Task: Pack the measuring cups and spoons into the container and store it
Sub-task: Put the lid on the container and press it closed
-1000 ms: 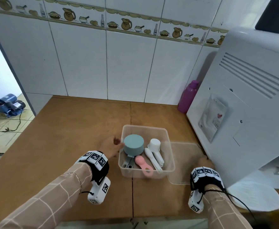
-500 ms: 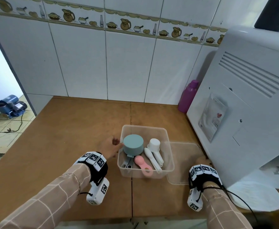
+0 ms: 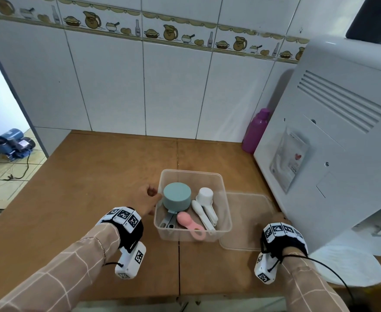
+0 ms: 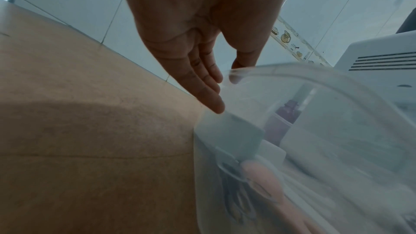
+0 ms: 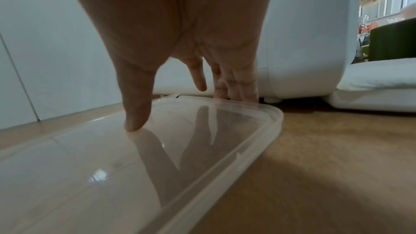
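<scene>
While the left hand (image 4: 198, 29) lays straight fingers (image 4: 209, 95) against the clear plastic container's (image 3: 226, 212) left wall, thumb over its rim, the right hand's (image 5: 186, 33) thumb and fingertips rest on the clear flat lid (image 5: 225, 149) beside it on the brown bench (image 3: 72, 188). Teal, white and pink measuring cups and spoons (image 3: 176, 197) lie inside.

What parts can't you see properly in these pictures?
- Head view: the right hand is almost all hidden behind its wrist band, so its fingers on the lid don't show there.
- Left wrist view: the cups and spoons are smeared behind the cloudy container wall.
- Head view: how many metal spoons there are; the teal cup covers their bowls.
- Right wrist view: the fingertips behind the lid's far edge.
</scene>
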